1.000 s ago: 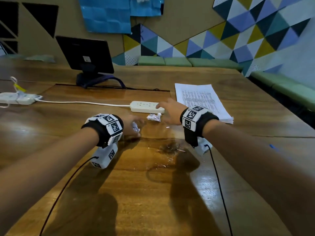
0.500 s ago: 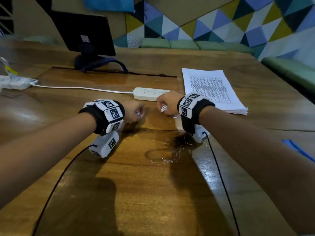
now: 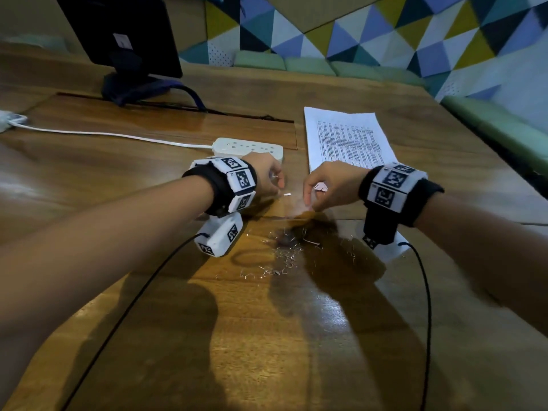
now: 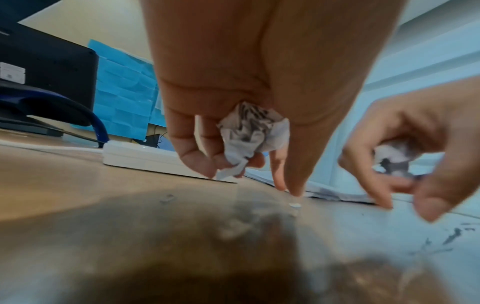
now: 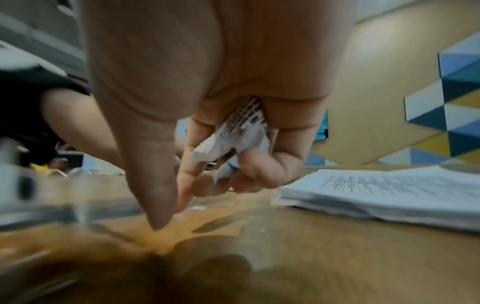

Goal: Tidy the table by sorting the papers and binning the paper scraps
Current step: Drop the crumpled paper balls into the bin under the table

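Here: wooden table (image 3: 207,336) | staples (image 3: 281,259) scattered | geometric wall panels (image 3: 385,34)

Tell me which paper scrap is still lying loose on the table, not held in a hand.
The tiny white scrap on the wood between the hands. The two crumpled printed scraps are held: one in the left hand, one in the right hand.

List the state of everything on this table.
Left hand: holds a crumpled scrap.
Right hand: holds a crumpled scrap.
Small scrap: loose on the table.
Paper stack: squared, flat.
Staples: scattered.
Monitor: dark.
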